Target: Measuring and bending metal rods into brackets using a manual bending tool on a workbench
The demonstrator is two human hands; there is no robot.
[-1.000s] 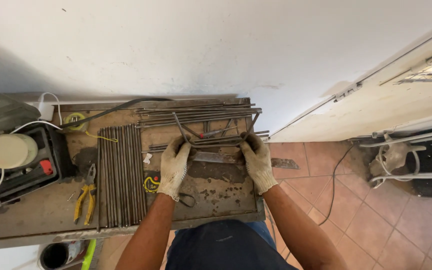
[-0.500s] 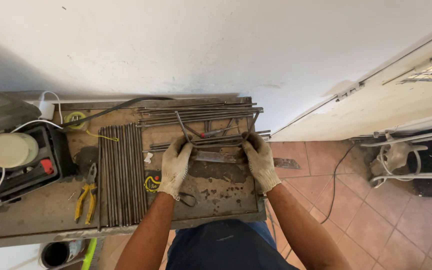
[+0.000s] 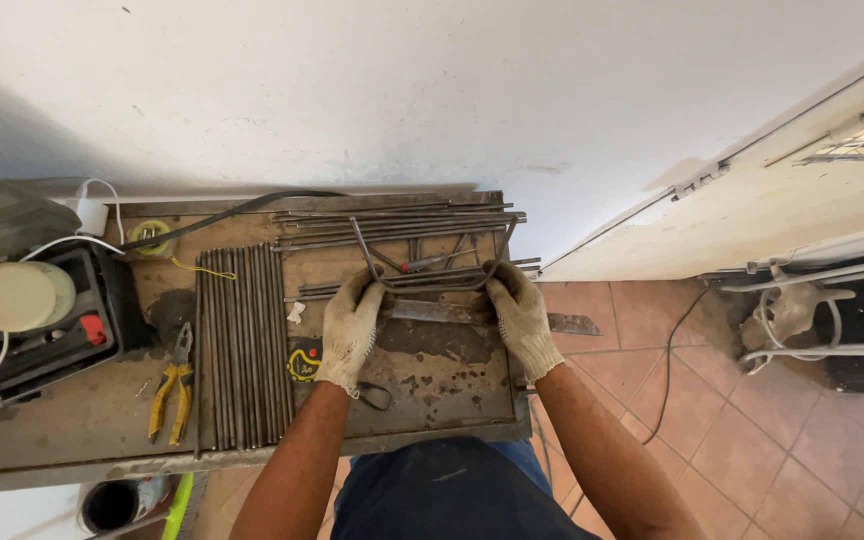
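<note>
Both gloved hands close on the same piece: the left hand (image 3: 350, 325) has its grip wrapped around the left end of a bent steel rod (image 3: 432, 285), and the right hand (image 3: 520, 318) has its grip shut on the right end. The rod's straight base runs left to right between the two grips, at about equal reach from each hand, while its two bent legs rise away from the person toward the wall, splaying slightly outward.

Just under the base lies a flat steel bar (image 3: 452, 313), parallel to it and sticking out past the right edge of the counter (image 3: 72, 430). Beyond the legs, long straight rods (image 3: 402, 215) lie stacked along the far edge. To the left of the left hand a row of short rods (image 3: 242, 345) lies side by side, pointing away from the person; yellow-handled pliers (image 3: 174, 385) rest further left, near an open tool case (image 3: 32, 320).
</note>
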